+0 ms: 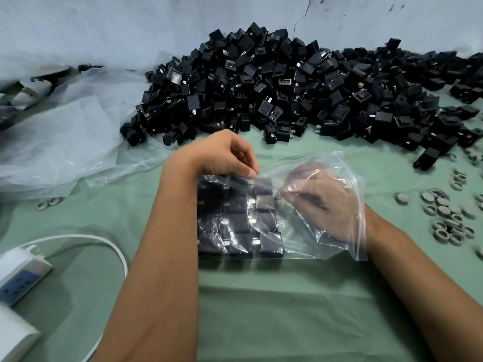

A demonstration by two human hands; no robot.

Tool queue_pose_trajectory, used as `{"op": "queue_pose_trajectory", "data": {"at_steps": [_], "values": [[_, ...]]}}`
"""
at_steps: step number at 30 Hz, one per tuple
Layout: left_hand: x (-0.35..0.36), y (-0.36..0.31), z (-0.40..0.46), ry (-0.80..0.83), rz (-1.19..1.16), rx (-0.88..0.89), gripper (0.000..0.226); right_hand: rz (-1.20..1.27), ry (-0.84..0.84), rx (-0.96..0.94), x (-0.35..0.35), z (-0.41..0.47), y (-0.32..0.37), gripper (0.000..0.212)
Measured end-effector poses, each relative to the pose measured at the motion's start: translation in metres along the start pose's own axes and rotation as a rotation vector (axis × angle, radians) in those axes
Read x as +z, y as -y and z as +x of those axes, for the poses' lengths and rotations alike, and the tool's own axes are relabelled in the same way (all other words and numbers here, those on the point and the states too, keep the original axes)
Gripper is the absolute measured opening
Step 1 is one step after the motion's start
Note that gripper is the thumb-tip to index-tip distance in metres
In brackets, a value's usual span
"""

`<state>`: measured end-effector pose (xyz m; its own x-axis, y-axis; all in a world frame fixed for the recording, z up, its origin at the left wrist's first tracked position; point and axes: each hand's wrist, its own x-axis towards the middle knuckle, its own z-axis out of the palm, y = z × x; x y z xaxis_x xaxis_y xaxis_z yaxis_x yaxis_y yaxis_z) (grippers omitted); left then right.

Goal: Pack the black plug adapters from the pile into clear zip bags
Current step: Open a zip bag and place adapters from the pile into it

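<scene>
Nearest us, our right hand point(322, 202) is inside the clear bag point(339, 246), fingers curled toward the top row of adapters point(236, 218); through the film we cannot tell whether it grips one. Our left hand point(224, 155) pinches the bag's far edge just above the packed block. We judge the neat rows could shift if the right hand drags out too fast, and the thin film might snag on a metal prong. Letting go with the left hand could let the bag slide on the green table point(274, 309). Beyond, the pile point(274, 82) leans against the wall; a nudge could spill adapters toward the bag.
</scene>
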<state>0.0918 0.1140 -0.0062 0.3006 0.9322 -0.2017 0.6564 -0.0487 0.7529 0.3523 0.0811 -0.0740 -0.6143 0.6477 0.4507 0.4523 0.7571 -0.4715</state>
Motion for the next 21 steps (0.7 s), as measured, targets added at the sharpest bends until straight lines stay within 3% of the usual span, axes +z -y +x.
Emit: {"op": "queue_pose_trajectory", "data": {"at_steps": [3,5,9,10,17,21], "values": [[0.001,-0.002,0.001,0.029,0.006,-0.018,0.008,0.011,0.013,0.0,0.0,0.003,0.002,0.023],[0.002,-0.002,0.001,0.029,0.016,-0.019,0.006,0.024,0.03,0.023,0.0,0.004,0.007,0.016],[0.004,-0.005,0.001,0.022,0.032,-0.02,0.006,0.022,-0.058,0.084,0.0,0.003,0.006,0.028],[0.004,-0.006,0.001,0.02,0.038,-0.017,0.007,0.005,-0.054,0.104,0.001,0.0,-0.001,0.021],[0.009,-0.013,0.003,0.029,0.047,-0.022,0.007,-0.141,0.102,0.097,0.008,0.004,-0.02,0.033],[0.01,-0.011,0.005,0.036,0.046,-0.019,0.005,-0.092,0.074,0.146,0.007,0.0,-0.018,0.031]]}}
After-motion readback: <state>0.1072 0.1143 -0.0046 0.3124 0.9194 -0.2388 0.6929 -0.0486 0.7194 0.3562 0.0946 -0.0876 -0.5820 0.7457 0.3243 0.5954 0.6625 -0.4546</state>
